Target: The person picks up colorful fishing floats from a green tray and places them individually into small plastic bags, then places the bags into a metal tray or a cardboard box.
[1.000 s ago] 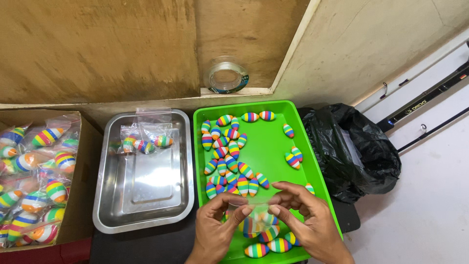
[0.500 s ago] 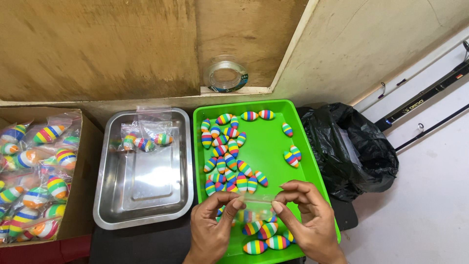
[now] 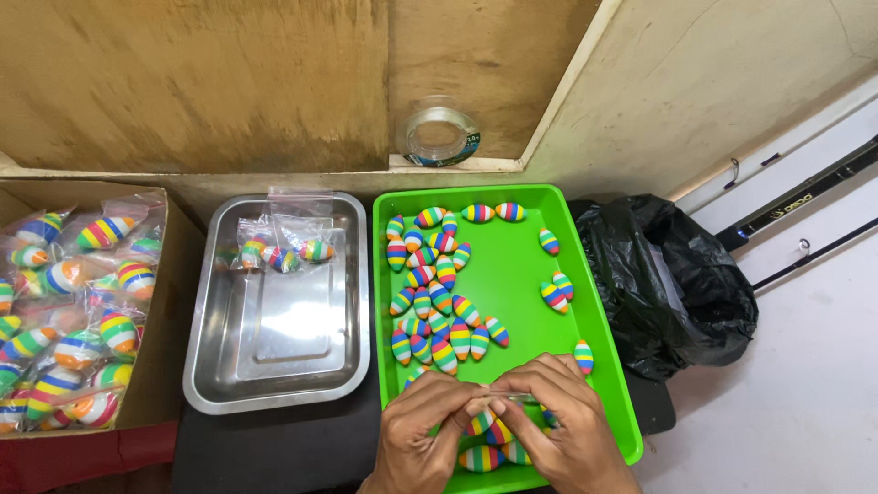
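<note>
Taking the green tray [image 3: 512,274] as the landmark: far to its left stands a cardboard box [image 3: 169,302] stuffed with clear packets of rainbow-striped floats. Just beside the tray's left wall sits a steel pan [image 3: 274,366], holding a few filled clear packets [image 3: 279,252] at its far end. Behind the tray, on the wooden ledge, lies a roll of clear tape [image 3: 441,135].

Inside the tray, a dense cluster of loose striped floats [image 3: 437,302] lies along its left half, with a few scattered toward its right wall.

At the tray's near edge, the left hand [image 3: 416,439] and right hand [image 3: 562,434] meet over a small clear bag [image 3: 494,412]. The fingertips of both hands are closed in a narrow pinch on the bag's top edge, thumbs nearly touching each other. The bag hangs below the fingers, between the two palms, with several striped floats visible inside it and under the hands; how many are in the bag and how many lie loose on the tray beneath, I cannot tell.

The bag looks thin, limp and slick, likely to crumple or slide if gripped anywhere but its mouth; pinching both lips of the top edge seems the sound hold. The floats look light, hard and smooth, tapered at both ends, so they would probably roll and slip; across the thick middle seems the best place to take one.

To the tray's right, touching its wall, slumps a black plastic bag [image 3: 668,284].
</note>
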